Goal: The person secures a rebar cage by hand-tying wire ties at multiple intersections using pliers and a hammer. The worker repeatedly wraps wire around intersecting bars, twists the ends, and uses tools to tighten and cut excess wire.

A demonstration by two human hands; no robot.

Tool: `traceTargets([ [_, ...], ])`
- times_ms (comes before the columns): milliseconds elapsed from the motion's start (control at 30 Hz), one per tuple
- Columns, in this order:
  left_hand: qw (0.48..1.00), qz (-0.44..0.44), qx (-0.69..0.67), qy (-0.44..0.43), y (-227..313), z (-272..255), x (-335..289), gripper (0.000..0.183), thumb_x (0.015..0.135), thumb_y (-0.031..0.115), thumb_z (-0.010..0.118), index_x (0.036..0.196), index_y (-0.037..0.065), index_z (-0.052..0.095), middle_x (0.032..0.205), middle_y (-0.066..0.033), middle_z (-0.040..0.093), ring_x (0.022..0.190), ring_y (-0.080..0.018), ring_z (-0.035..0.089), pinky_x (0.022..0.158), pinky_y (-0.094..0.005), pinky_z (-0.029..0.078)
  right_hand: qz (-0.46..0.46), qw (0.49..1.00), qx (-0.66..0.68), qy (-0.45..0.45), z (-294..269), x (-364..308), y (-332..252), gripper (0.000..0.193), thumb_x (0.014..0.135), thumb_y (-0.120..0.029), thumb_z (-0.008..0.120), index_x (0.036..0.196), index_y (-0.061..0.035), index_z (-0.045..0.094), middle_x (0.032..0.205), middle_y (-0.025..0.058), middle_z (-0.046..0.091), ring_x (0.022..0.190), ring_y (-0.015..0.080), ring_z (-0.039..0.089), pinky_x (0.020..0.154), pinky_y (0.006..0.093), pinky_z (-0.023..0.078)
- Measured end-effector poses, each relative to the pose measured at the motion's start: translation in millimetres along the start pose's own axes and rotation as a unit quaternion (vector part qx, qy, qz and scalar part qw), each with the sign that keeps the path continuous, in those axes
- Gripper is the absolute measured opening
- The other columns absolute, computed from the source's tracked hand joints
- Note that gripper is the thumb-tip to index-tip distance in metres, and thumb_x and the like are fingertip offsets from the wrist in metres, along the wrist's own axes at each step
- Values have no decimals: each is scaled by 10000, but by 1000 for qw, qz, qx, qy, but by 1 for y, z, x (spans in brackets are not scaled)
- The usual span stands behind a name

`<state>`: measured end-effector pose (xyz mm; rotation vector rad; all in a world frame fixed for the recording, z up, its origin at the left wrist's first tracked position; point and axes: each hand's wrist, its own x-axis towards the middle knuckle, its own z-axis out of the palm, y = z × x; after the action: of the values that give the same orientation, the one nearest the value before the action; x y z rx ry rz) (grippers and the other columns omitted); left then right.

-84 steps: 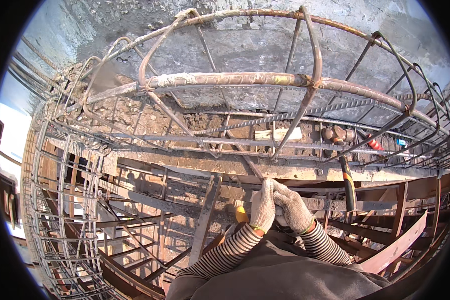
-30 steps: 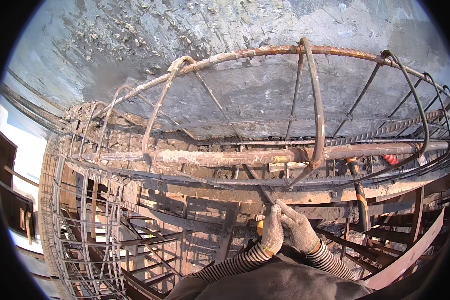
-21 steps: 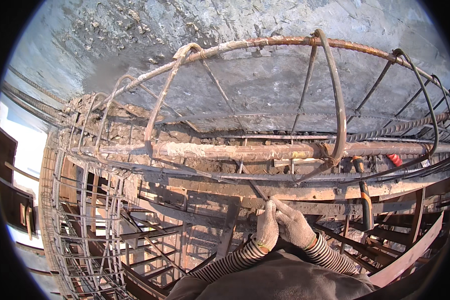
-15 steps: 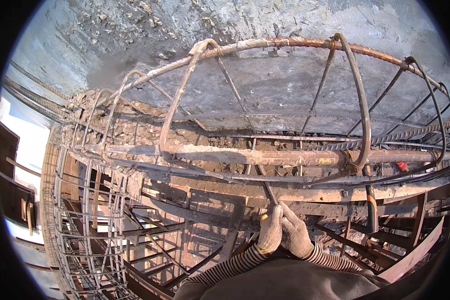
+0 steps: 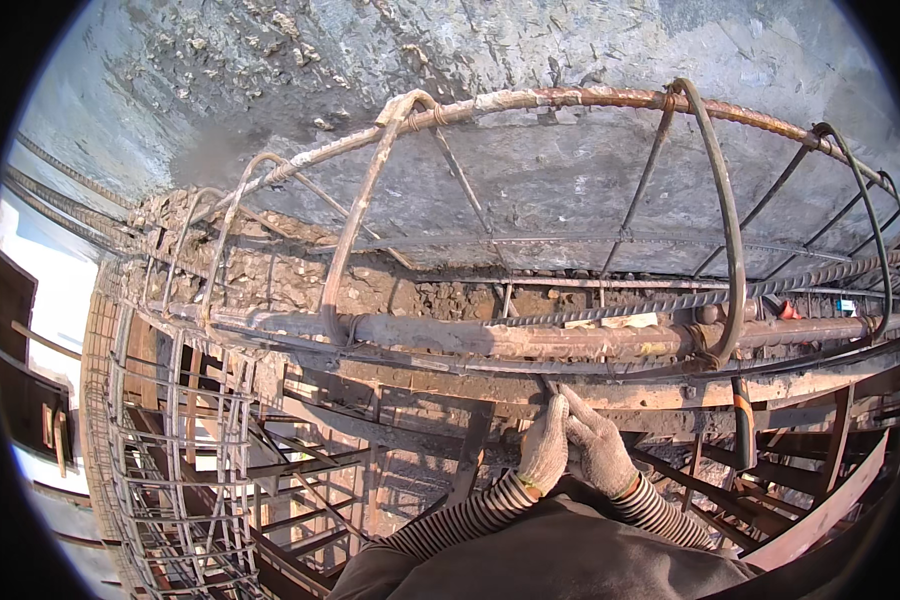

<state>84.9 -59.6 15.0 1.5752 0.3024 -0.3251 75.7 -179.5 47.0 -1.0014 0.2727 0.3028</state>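
Your L hand (image 5: 544, 445) and R hand (image 5: 602, 455), both in pale knit gloves, are pressed together, fingers fwd, wrists apart, approx. mid-frame low. Thin dark bar (image 5: 548, 384): short length shows at your fingertips, just below the rebar cage; rest hidden, so can't tell how far it runs or how your fingers close on it. Striped sleeves (image 5: 470, 520) run back either side of your dk garment (image 5: 570, 550). Fwd of your hands: wooden plank (image 5: 630, 393), edge-on L to R, w/ the cage's thick lower bar (image 5: 590, 343) beyond. Rusty upper bar (image 5: 590, 96) arcs above, bent stirrups (image 5: 727, 225) tied on. Hammer to your R, blk/orange handle (image 5: 743, 425) hanging past plank edge, upper part mostly behind bars. Red item (image 5: 789, 310) + small blue/white item (image 5: 846, 306) farther R, kind unclear. Pale wood scrap (image 5: 630, 321) lies behind lower bar. Rubble (image 5: 300, 270) fwd-L, along base of grey conc. wall (image 5: 560, 160). Reddish-brn board (image 5: 825, 510) slants at lower R.
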Motion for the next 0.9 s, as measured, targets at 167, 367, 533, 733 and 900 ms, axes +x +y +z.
traceTargets([
  [167,996,-74,17,-43,12,-3,10,530,1097,444,469,1206,-35,667,980,-116,709,881,-145,631,791,-313,513,3,949,-308,-59,-12,0,-16,474,1037,-100,536,1502,-25,479,1432,171,554,1021,200,660,878,335,548],
  [367,883,247,362,-167,-25,-44,16,437,980,84,548,1396,-50,547,1383,-153,585,1028,-237,608,865,-367,491,15,984,-168,-52,-9,-6,-17,441,1007,-72,535,1439,4,492,1277,167,628,788,159,591,705,300,530],
  [533,866,321,374,-89,15,-37,4,273,945,154,654,1188,32,686,949,-155,721,785,-336,703,663,-391,546,-175,879,-439,-69,-47,5,-9,385,786,62,671,1165,34,610,1446,276,544,1169,447,646,911,476,572],
  [733,944,227,238,-26,56,-39,-10,229,1004,185,607,920,2,714,844,-133,737,758,-298,719,667,-376,539,-278,834,-476,-28,-19,2,9,389,798,26,686,1182,16,623,1455,261,540,1177,432,643,932,450,579],
  [900,972,169,162,-21,28,-50,-16,199,1005,147,581,953,6,711,878,-135,745,812,-278,732,701,-359,554,-315,759,-546,-159,-36,-21,-19,300,878,40,625,1176,51,600,1423,275,561,1173,443,651,958,453,580],
])
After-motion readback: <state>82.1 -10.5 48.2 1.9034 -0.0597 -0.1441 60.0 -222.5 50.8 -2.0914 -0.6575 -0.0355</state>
